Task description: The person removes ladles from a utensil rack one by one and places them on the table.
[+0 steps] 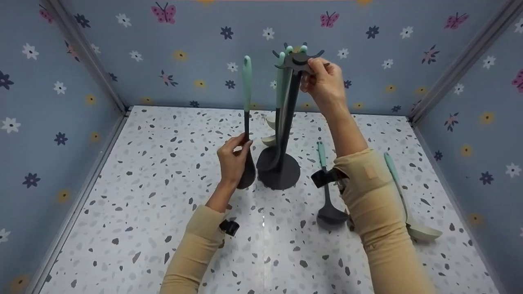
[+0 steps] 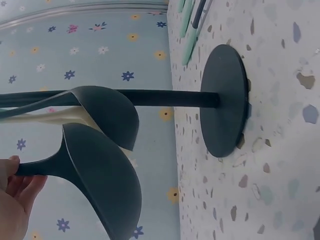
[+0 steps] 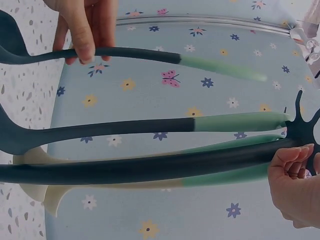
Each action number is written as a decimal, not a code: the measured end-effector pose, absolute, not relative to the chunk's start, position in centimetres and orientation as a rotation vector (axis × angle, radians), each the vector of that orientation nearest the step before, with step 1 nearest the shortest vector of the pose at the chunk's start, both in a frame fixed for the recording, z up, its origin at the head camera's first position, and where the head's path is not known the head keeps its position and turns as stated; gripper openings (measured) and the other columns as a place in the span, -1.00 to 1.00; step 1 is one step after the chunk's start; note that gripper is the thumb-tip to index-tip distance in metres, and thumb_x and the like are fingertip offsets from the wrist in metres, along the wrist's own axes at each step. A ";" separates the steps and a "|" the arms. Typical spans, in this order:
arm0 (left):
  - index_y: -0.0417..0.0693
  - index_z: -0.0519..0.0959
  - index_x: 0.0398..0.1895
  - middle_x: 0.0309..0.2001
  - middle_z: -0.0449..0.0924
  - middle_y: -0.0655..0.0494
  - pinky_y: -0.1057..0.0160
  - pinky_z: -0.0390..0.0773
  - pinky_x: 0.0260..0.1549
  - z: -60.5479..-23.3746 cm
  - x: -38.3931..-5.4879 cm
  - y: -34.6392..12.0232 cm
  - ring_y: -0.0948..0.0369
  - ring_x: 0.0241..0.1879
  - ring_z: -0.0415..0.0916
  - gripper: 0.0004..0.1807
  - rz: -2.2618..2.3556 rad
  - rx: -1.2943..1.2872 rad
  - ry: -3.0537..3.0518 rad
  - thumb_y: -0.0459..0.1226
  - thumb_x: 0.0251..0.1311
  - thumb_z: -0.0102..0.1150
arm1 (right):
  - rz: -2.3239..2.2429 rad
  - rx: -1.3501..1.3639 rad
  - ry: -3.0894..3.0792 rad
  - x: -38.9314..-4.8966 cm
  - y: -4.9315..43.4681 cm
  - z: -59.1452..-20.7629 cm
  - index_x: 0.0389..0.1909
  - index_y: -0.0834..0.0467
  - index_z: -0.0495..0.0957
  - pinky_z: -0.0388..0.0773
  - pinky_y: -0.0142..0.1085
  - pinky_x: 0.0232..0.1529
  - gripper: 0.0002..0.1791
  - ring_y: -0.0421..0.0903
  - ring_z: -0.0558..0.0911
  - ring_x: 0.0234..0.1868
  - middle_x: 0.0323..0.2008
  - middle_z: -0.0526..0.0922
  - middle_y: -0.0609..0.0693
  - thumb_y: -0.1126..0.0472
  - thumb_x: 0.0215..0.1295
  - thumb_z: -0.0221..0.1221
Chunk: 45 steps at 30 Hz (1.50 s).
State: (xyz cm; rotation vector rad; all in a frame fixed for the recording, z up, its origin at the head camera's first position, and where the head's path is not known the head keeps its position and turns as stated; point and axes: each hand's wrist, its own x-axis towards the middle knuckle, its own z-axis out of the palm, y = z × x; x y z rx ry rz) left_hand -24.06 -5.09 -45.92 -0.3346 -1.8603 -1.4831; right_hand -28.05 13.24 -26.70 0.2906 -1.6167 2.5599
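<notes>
My left hand pinches the dark lower shaft of a cooking spoon, its mint handle upright. The spoon's broad dark head hangs just above the table in the left wrist view, beside the stand's base. With thumb and fingers, my right hand grips the hooked top of a dark utensil stand. A dark round-headed utensil hangs on that stand, along with two cream utensils with mint handles. The held spoon's handle end is apart from the hooks.
Right of the stand, a dark ladle with a mint handle lies on the speckled table. A cream ladle lies farther right, partly behind my right sleeve. Patterned blue walls enclose the back and both sides.
</notes>
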 end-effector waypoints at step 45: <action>-0.37 0.62 -0.52 -0.60 0.57 -0.08 0.18 0.51 -0.50 -54.6 -23.3 -5.9 0.12 -0.56 0.49 -0.95 -1.298 0.194 -2.687 -0.50 -0.10 0.21 | 2.561 0.303 -1.592 -28.1 13.2 -26.9 -0.58 0.28 0.29 0.26 -0.37 -0.65 -0.74 -0.10 0.26 -0.63 -0.63 0.29 0.09 0.36 0.33 -0.11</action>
